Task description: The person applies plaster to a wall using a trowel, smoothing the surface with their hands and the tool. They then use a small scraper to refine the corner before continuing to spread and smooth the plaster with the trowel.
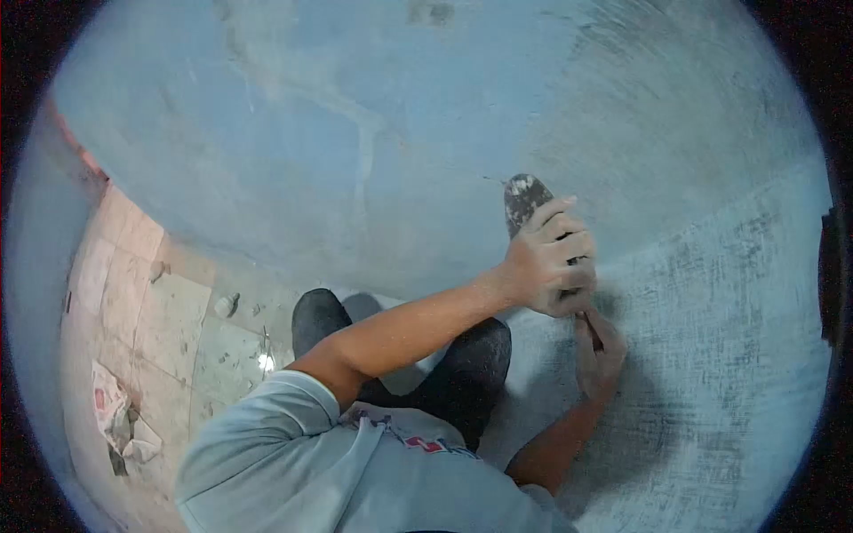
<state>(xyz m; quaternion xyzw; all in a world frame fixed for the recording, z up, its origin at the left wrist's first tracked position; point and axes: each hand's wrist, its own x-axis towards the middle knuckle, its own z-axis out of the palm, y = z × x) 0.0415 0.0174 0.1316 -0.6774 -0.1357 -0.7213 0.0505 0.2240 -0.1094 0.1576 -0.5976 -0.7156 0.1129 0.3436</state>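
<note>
My left hand (pixel 553 262) reaches across my body with its fingers wrapped round a dark, round-ended tool (pixel 524 197) specked with white. The tool's rounded end points up and lies close against the blue wall; its middle is hidden under my fingers. Just below, my right hand (pixel 601 357) is closed near the tool's lower end, where a thin dark piece (pixel 584 327) shows at the fingers. I cannot tell whether that piece belongs to the same tool. Pale dust coats both hands.
The blue wall (pixel 293 142) has paler patched streaks, and a rough, scratched surface (pixel 711 355) lies to the right. My bent knees (pixel 480 355) are close below the wall. On the tiled floor (pixel 173 311) at left are a crumpled bag (pixel 111 404), small lumps (pixel 227 306) and debris.
</note>
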